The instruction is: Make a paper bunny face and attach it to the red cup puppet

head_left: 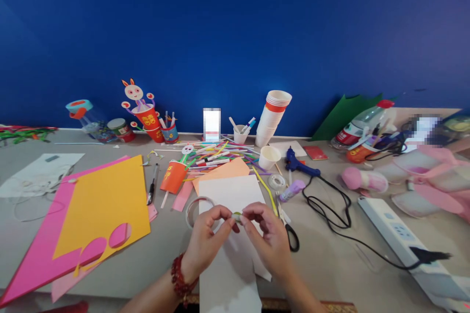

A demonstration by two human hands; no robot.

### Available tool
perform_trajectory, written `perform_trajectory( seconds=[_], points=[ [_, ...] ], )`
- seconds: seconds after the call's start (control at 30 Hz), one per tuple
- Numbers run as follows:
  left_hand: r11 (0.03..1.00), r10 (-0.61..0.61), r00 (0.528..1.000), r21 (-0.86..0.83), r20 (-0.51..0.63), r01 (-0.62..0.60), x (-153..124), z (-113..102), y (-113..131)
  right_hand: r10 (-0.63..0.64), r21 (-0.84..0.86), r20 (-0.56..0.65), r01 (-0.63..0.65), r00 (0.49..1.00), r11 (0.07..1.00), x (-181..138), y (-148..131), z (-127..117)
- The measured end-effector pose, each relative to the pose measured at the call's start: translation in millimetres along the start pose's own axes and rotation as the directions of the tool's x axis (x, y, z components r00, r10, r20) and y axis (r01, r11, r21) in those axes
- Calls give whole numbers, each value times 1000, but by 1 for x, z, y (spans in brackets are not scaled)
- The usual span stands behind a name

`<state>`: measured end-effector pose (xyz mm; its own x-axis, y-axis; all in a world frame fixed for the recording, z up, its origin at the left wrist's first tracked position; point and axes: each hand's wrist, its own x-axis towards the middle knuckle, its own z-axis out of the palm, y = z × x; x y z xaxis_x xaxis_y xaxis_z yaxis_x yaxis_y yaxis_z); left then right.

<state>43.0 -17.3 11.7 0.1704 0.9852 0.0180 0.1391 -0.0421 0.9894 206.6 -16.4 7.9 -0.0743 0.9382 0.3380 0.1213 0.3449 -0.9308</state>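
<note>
Between my two hands is a small pale piece with a green patch [237, 216], too small to name. My left hand [211, 232], with a red bead bracelet [178, 274] on the wrist, pinches its left end. The thumb and forefinger of my right hand [266, 234] pinch its right end. Under both hands lie white paper sheets [229, 188]. A roll of clear tape [189, 212] is beside my left hand. Black-handled scissors [293, 238] lie at my right hand, partly covered by it. An orange paper cup [173, 177] with straws rests tilted further left.
Yellow card [110, 200] with cut-out circles lies over pink card [40, 249] at left. Straws and markers [216, 159] spread behind the paper. At right are a blue glue gun [299, 164], its looping cord, and a power strip [400, 234]. Stacked paper cups [270, 120] stand near the wall.
</note>
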Motion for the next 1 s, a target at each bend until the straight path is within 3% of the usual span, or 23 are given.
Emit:
perform_trajectory(
  seconds=[0.27, 0.37, 0.5, 0.67, 1.0],
  points=[
    [998, 38, 999, -47, -3, -38, -1, 1, -3, -133, -41, 14, 133, 991, 990, 1, -2, -1],
    [999, 52, 998, 9, -29, -52, -1, 1, 0, -209, -179, 50, 215, 977, 960, 4, -6, -4],
    [987, 121, 990, 119, -72, -112, -3, 1, 4, -300, -404, 149, 335, 942, 851, 7, -11, -7],
    [945, 248, 967, 236, -63, -227, -3, -1, 4, -338, -471, 230, 409, 913, 782, 8, -12, -9],
    [875, 365, 930, 354, -34, -330, -5, -1, 2, -343, -575, 343, 484, 875, 660, 10, -13, -12]
  ],
)
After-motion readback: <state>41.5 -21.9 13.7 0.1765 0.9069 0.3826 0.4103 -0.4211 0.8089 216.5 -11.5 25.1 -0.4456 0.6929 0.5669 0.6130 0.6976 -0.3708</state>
